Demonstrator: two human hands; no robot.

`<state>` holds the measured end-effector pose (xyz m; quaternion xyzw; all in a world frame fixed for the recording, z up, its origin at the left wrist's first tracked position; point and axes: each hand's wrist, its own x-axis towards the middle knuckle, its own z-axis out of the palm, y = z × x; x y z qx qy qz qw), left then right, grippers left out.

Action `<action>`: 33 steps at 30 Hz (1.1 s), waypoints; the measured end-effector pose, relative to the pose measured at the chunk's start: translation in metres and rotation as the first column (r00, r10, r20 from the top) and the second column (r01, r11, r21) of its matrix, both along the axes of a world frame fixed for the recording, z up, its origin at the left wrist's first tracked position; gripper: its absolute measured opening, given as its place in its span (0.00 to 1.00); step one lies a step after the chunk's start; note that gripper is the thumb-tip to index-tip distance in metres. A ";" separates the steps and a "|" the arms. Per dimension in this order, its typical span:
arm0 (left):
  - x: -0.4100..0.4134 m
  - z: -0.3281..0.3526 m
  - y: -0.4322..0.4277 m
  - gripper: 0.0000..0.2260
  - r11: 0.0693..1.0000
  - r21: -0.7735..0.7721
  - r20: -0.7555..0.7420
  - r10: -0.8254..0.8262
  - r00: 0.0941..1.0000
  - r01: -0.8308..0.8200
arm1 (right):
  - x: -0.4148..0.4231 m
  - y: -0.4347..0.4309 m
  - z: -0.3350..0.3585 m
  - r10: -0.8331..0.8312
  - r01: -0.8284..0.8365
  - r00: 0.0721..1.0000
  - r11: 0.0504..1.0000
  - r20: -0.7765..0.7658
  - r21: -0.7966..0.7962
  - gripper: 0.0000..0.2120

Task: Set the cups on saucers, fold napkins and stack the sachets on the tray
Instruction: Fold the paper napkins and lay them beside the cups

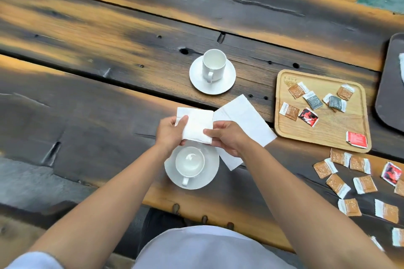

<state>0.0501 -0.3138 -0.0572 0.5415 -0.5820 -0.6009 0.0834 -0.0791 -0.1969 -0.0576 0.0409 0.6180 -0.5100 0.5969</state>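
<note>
White paper, a folded square napkin (197, 125), was held just above centre of the frame, pinched at its left edge by the left hand (169, 132) and at its lower right corner by the right hand (225, 137). Napkin folding was judged under way; pressing the crease seemed next. Its slightly longer axis ran up-frame, tilted right, over the near white cup (189, 162).
</note>
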 end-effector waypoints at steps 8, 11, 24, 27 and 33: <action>0.081 -0.007 -0.077 0.20 0.978 -0.196 0.138 -0.049 0.989 0.076 | 0.078 -0.073 0.007 0.078 -0.066 0.993 0.990 -0.091 0.123 0.14; 0.107 -0.014 -0.107 0.19 0.969 -0.198 0.176 -0.111 0.978 0.146 | 0.109 -0.098 0.003 0.105 -0.070 0.979 0.979 -0.175 0.191 0.09; 0.164 -0.063 -0.135 0.04 0.928 0.027 0.184 -0.371 0.910 0.372 | 0.195 -0.111 -0.054 -0.103 0.164 0.979 0.911 -0.178 0.378 0.08; 0.169 -0.071 -0.133 0.04 0.913 0.056 0.236 -0.406 0.883 0.405 | 0.205 -0.108 -0.065 -0.114 0.204 0.968 0.875 -0.223 0.439 0.10; 0.171 -0.076 -0.129 0.08 0.886 0.095 0.293 -0.461 0.837 0.455 | 0.214 -0.101 -0.069 -0.016 0.181 0.952 0.833 -0.304 0.522 0.09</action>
